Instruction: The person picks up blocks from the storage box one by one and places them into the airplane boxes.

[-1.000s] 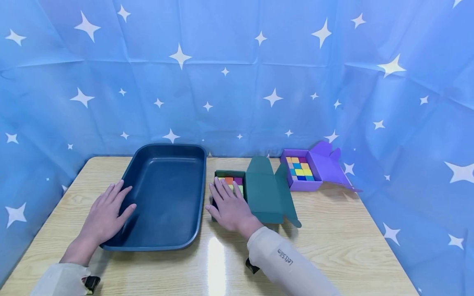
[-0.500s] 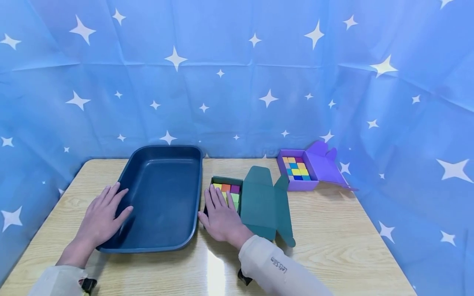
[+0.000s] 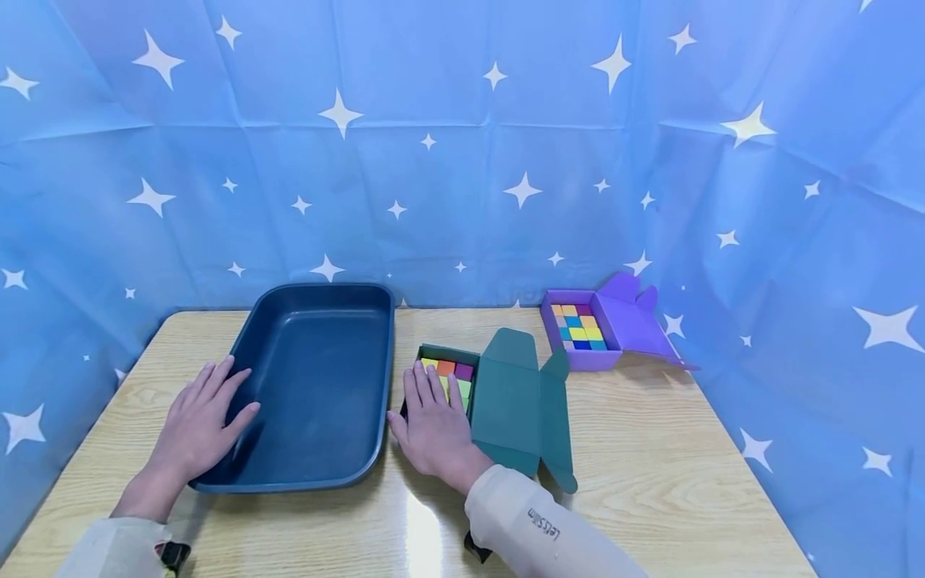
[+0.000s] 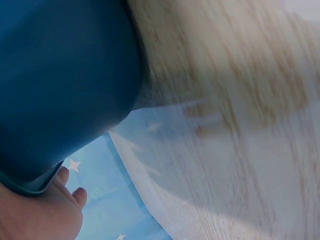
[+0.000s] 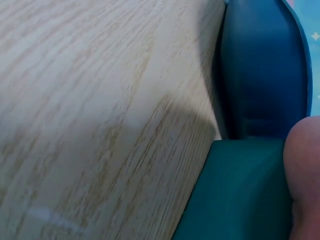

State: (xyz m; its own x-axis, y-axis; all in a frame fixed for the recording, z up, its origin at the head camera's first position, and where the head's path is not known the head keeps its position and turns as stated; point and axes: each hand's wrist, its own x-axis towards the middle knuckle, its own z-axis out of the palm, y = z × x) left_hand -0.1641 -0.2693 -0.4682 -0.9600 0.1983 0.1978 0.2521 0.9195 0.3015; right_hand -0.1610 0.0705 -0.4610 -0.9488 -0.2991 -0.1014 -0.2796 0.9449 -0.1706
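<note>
A deep blue tray stands on the left of the table. Across its left rim rests my left hand, fingers fairly straight and spread. In the left wrist view, part of that hand shows against the tray's wall. To the right of the tray is a green cardboard box, its lid folded out to the right. Colored cubes fill the visible part of it. My right hand lies over its left and near part, fingers extended, hiding some cubes. The right wrist view shows the box's green side.
A purple cardboard box with its lid open to the right holds several colored cubes at the back right. A wooden table lies under everything. Behind it hangs a blue cloth with white stars.
The green box has slid nearer to me and turned slightly, my right hand moving with it. My left hand has stayed on the tray's rim. The head view has shifted a little.
</note>
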